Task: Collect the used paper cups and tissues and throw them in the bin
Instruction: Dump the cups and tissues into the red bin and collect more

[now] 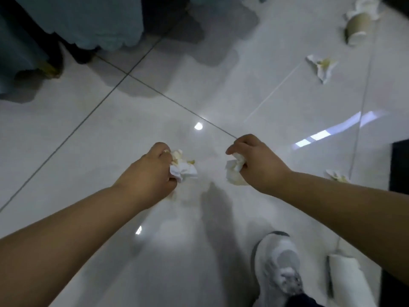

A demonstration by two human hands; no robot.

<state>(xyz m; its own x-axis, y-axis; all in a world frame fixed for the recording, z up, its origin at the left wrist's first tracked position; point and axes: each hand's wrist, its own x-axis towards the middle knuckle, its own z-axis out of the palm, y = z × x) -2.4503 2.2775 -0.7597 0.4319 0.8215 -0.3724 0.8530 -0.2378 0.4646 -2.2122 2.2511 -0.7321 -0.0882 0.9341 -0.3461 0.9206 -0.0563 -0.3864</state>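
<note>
My left hand (152, 171) grips a crumpled white tissue (183, 167) with yellow stains, held above the floor. My right hand (254, 160) grips a second crumpled tissue (234, 173). A brown paper cup (356, 27) lies on its side at the far right, with a white tissue (365, 6) bunched behind it. Another stained tissue (322, 66) lies flat on the floor below the cup. A further small tissue (336, 175) lies on the floor just beyond my right forearm. No bin is in view.
The floor is glossy white tile (110, 134) with dark grout lines. Blue-grey draped fabric (88, 21) and a dark furniture leg (83, 53) stand at the top left. My grey sneaker (278, 267) is at the bottom, a white cylindrical object (347, 282) beside it. A dark object (399, 165) lines the right edge.
</note>
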